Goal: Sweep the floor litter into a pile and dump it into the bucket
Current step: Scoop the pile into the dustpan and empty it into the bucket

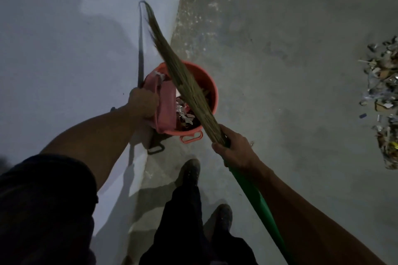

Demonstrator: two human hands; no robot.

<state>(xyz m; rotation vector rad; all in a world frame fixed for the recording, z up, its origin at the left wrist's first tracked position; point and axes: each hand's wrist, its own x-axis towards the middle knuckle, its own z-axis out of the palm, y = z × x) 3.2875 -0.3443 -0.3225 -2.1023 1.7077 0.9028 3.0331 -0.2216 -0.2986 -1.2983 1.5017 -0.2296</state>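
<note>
We count one bucket, one broom, one pink dustpan, one loose pile of litter on the floor, and two hands. The bucket is round, smooth orange-red plastic with a looped handle tab on its near side, and it stands on the floor right against the pale wall; scraps of paper and foil already lie inside it. The broom's long axis runs diagonally, from lower right to upper left: its green plastic handle passes under our right hand, and the long, tapering bundle of dry straw-coloured bristles crosses over the bucket's mouth and points up toward the wall, ending in a thin curled wisp. The right hand's fingers are wrapped tightly around the broom where the bristles join the handle. Our left hand grips the dustpan, fingers curled about its upper end, and holds it tilted on edge at the bucket's left rim, its flat tray facing into the bucket. The litter pile, a ragged mix of shiny wrappers, paper and cardboard bits, lies well apart at the right edge. The floor is rough grey concrete, speckled near the wall.
</note>
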